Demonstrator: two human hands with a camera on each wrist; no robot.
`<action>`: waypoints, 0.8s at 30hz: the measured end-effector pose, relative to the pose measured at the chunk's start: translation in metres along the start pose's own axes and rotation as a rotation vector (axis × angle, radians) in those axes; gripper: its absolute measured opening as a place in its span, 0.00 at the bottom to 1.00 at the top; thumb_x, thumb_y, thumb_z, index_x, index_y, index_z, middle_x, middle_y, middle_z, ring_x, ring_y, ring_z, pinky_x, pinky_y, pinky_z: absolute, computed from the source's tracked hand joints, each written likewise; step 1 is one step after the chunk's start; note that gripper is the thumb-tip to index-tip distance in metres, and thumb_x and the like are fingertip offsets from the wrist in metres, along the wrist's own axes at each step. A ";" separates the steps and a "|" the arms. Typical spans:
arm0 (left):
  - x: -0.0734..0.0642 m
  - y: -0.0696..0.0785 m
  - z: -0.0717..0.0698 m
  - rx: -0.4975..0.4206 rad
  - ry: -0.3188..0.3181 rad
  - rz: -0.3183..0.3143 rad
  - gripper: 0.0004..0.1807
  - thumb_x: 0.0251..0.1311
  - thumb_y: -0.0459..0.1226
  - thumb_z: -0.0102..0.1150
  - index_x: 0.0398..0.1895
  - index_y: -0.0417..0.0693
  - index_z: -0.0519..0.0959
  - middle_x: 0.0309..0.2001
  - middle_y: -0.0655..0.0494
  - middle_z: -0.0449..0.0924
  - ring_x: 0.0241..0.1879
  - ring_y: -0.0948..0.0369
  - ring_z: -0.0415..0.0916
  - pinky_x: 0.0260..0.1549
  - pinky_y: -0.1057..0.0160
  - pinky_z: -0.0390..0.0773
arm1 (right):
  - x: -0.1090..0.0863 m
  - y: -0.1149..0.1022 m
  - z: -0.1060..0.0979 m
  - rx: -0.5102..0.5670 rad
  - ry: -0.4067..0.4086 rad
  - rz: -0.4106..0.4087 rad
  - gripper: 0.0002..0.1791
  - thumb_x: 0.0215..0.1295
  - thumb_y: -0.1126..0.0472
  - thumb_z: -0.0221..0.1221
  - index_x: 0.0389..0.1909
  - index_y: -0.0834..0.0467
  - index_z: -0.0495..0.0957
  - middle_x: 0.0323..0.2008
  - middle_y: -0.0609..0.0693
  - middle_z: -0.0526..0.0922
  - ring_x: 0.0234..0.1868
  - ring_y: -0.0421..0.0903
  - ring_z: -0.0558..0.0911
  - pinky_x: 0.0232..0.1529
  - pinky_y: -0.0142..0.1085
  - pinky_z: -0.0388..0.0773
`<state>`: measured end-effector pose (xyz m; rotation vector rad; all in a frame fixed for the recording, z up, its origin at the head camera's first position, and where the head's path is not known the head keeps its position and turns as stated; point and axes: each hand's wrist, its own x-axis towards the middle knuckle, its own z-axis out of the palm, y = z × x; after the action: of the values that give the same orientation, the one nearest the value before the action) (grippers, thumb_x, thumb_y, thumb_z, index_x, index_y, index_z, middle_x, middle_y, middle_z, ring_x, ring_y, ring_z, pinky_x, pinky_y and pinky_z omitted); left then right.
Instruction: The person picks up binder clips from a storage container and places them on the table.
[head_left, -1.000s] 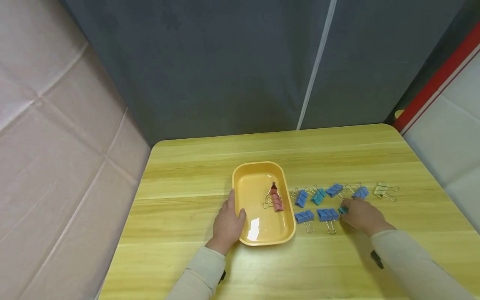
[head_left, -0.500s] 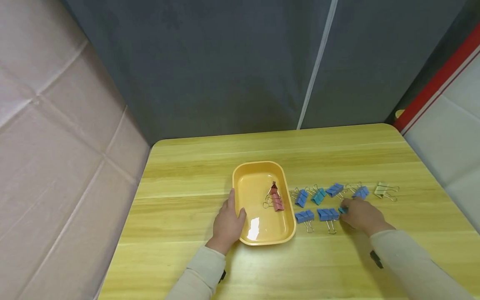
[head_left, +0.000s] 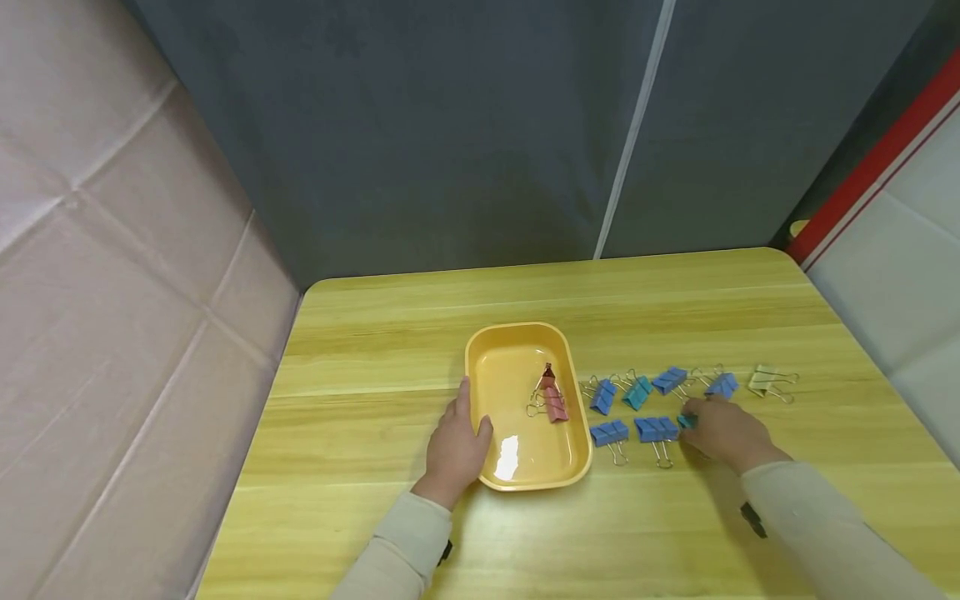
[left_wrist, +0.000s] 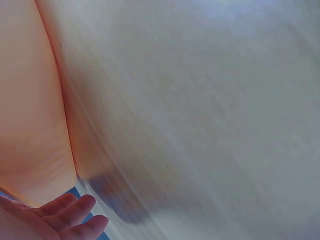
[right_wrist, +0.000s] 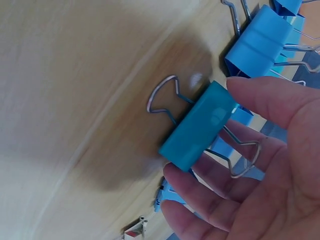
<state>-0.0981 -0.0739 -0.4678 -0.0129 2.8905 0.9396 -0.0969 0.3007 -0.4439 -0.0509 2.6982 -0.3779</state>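
Note:
My right hand (head_left: 723,429) pinches a teal binder clip (right_wrist: 200,127) between thumb and fingertips, low over the table. In the right wrist view both wire handles stick out, one toward the palm; the head view hides most of this clip. My left hand (head_left: 456,450) holds the left side of a yellow tray (head_left: 536,486), thumb over the rim and fingers along the outside wall. In the left wrist view, its fingers (left_wrist: 75,215) are only partly visible. Inside the tray lie a pink binder clip (head_left: 555,405) and a dark red binder clip (head_left: 548,377).
Right of the tray lie several blue binder clips (head_left: 656,429), another teal binder clip (head_left: 637,392) and a pale yellow binder clip (head_left: 762,379) on the wooden table (head_left: 390,333). A dark grey panel (head_left: 450,150) stands behind the table's back edge, with pale walls at both sides.

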 end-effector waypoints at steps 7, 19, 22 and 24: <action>-0.001 0.001 -0.001 0.000 0.002 0.002 0.37 0.68 0.45 0.49 0.76 0.48 0.48 0.63 0.35 0.68 0.52 0.38 0.74 0.47 0.41 0.75 | -0.002 -0.003 -0.004 -0.001 0.005 0.007 0.27 0.59 0.54 0.60 0.56 0.65 0.74 0.58 0.77 0.66 0.51 0.76 0.72 0.33 0.62 0.77; 0.000 0.000 0.000 -0.010 0.006 0.003 0.38 0.68 0.45 0.50 0.76 0.47 0.49 0.63 0.35 0.68 0.53 0.39 0.74 0.47 0.41 0.75 | -0.011 -0.017 -0.015 -0.010 0.036 -0.026 0.29 0.61 0.54 0.61 0.59 0.68 0.71 0.56 0.76 0.69 0.51 0.73 0.74 0.36 0.62 0.77; 0.000 -0.001 0.000 -0.013 0.007 0.006 0.38 0.68 0.45 0.50 0.76 0.47 0.49 0.63 0.35 0.68 0.53 0.39 0.74 0.47 0.41 0.75 | -0.014 -0.023 -0.018 -0.022 0.064 -0.043 0.29 0.62 0.55 0.60 0.59 0.68 0.72 0.56 0.75 0.70 0.51 0.73 0.74 0.38 0.62 0.77; 0.000 -0.001 0.000 -0.013 0.009 0.009 0.38 0.68 0.45 0.50 0.76 0.47 0.49 0.63 0.35 0.68 0.53 0.38 0.74 0.47 0.41 0.75 | -0.015 -0.027 -0.020 -0.033 0.081 -0.055 0.28 0.62 0.54 0.60 0.58 0.68 0.72 0.56 0.76 0.69 0.52 0.74 0.73 0.38 0.62 0.77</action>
<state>-0.0977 -0.0744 -0.4683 -0.0053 2.8946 0.9625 -0.0918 0.2810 -0.4128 -0.1226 2.7885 -0.3589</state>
